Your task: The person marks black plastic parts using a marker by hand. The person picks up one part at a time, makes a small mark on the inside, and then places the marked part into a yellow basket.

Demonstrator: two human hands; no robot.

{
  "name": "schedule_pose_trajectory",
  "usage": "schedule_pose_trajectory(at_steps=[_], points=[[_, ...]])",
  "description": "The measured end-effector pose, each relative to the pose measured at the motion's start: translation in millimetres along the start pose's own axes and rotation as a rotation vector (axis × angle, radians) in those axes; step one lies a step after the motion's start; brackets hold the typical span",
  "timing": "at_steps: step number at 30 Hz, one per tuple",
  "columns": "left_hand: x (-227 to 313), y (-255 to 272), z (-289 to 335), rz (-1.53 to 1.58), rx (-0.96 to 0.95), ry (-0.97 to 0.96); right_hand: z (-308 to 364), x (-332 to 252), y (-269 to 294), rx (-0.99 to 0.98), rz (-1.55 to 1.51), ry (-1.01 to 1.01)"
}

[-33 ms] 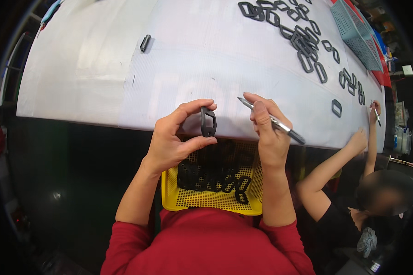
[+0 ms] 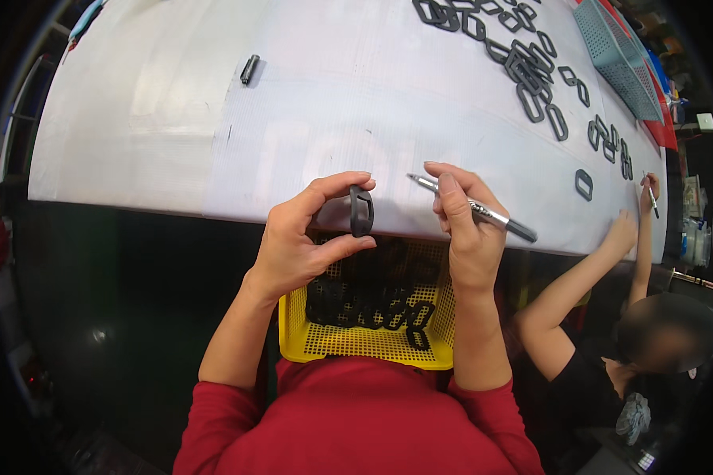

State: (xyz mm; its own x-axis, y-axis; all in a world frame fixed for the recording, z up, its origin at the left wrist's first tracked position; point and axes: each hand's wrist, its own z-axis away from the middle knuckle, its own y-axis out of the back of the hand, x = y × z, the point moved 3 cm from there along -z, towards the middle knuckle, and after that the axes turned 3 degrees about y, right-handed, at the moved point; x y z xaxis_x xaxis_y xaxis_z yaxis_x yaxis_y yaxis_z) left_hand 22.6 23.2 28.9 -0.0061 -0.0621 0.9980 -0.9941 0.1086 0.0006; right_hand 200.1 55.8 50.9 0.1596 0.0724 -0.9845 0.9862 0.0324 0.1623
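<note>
Between thumb and fingertips, my left hand [image 2: 297, 229] grips a small black frame-shaped part [image 2: 361, 211], held on edge above the table's near edge. My right hand [image 2: 471, 226] is closed round a silver marker pen [image 2: 487, 212]; its tip points left toward the part, with a gap between them. Below both hands, a yellow perforated basket [image 2: 364, 348] at my lap holds several more black parts [image 2: 372, 305]. The far side of that pile lies in shadow.
A white-covered table [image 2: 158, 119] stretches ahead. Many loose black frames [image 2: 531, 71] lie at its far right, near a blue-grey basket [image 2: 618, 59]. A black cap [image 2: 250, 70] lies at far left. At right, a co-worker's hand [image 2: 649, 188] holds a pen.
In my left hand the black part has turned slightly, so its opening looks narrower. My right hand and the marker have shifted a little, the pen lying slightly flatter.
</note>
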Motion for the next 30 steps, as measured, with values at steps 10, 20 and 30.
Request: schedule_pose_trajectory(at_steps=[10,20,30], points=[[-7.1,2.3,1.4,-0.023,-0.001,-0.034,6.2,5.0,-23.7,0.126,0.014,0.087],[-10.1,2.4,0.4,-0.033,-0.071,-0.063,4.4,11.5,-24.2,0.116,0.055,0.086],[-11.2,4.4,-0.7,-0.113,0.009,-0.135,3.3,11.7,-26.0,0.121,0.037,0.106]])
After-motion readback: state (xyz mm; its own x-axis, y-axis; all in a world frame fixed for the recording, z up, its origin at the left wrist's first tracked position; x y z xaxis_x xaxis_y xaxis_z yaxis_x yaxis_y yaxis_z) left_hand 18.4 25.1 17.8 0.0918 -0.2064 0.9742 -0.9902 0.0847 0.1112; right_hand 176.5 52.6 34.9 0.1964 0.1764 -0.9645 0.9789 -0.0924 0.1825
